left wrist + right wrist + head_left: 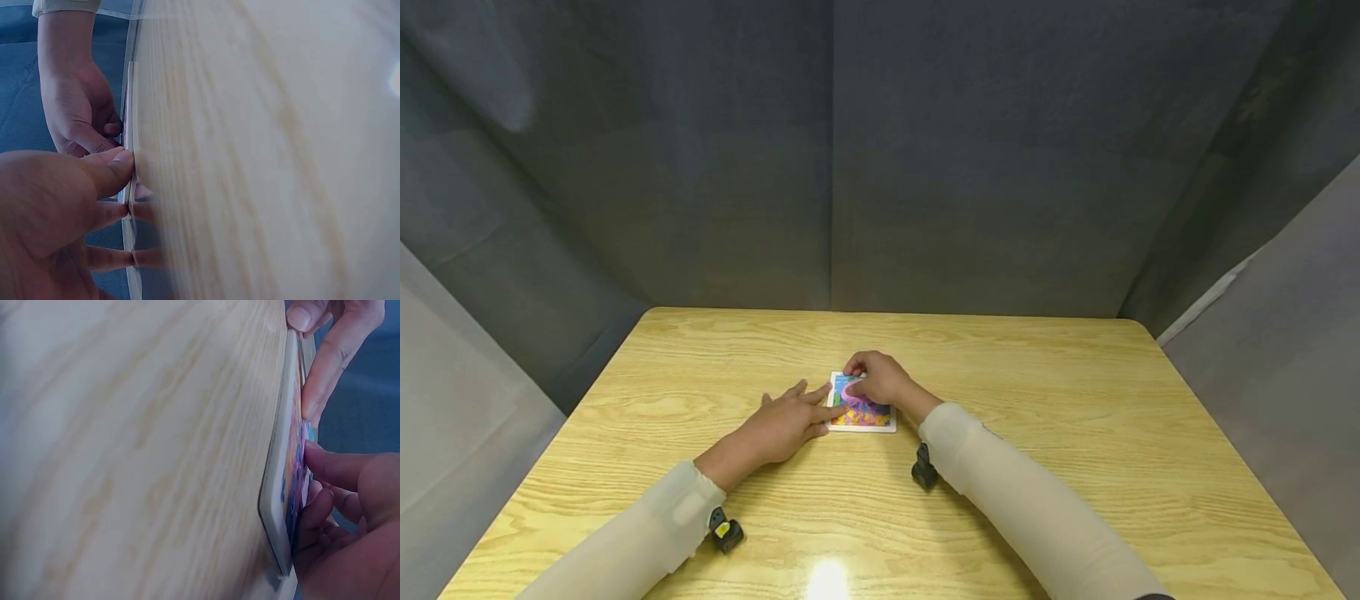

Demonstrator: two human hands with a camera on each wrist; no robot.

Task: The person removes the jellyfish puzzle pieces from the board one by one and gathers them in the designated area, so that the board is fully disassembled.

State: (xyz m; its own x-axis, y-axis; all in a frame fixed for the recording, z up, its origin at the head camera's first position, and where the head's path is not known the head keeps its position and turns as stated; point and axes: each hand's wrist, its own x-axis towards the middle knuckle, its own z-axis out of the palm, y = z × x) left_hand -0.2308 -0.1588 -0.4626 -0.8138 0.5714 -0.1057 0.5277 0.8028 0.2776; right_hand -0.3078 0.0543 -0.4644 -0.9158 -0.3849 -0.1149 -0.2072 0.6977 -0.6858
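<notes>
A small flat board [863, 429] with a white border and a colourful picture lies on the table. Its picture [857, 410] shows a pink figure over blue and yellow. At its left side my left hand [784, 423] has its fingers spread, fingertips on the border and one finger reaching onto the picture. From the upper right my right hand [880, 379] bends over the board, thumb on the pink part and curled fingers at the far edge. In the right wrist view the board [281, 487] appears edge-on beside the fingers; I cannot tell whether they pinch a loose piece.
The wood-grain table [1037, 400] extends around the board on all sides. Dark grey cloth [985, 167] hangs behind it, with lighter panels at left and right. Small black cameras [924, 468] are strapped at both wrists, close over the tabletop.
</notes>
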